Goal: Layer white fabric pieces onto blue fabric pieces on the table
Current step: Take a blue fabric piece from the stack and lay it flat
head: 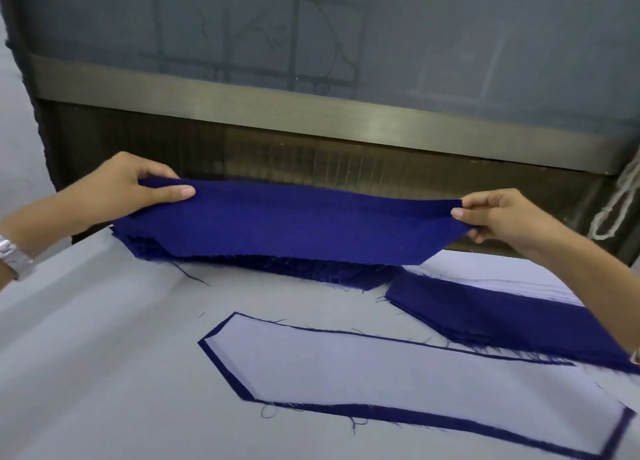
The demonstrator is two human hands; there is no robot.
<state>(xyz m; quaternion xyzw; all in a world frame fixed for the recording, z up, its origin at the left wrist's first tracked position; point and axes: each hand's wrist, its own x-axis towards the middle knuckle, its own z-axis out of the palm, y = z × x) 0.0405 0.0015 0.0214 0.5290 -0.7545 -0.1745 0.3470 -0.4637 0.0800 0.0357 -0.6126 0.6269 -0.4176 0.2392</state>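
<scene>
I see the left hand [131, 189] and the right hand [502, 217] each pinching one end of a dark blue fabric piece [294, 227] (its edges are frayed), held sagging just above the blue stack [346, 277] on the surface [86, 355].

The one head camera is sitting above the near edge of the table [86, 355], looking forward and down across it toward 12 o'clock, where a metal rail [311, 113] is crossing the frame. It is working close in. The left hand [128, 189] is reaching in from 9 o'clock and the right hand [509, 220] from 3 o'clock, both forearms being cut by the frame edges. The blue fabric piece [287, 224] they are pinching is filling the centre. The view is tilting, the rail dropping toward 3 o'clock, and the wide lens is bowing straight lines.
</scene>
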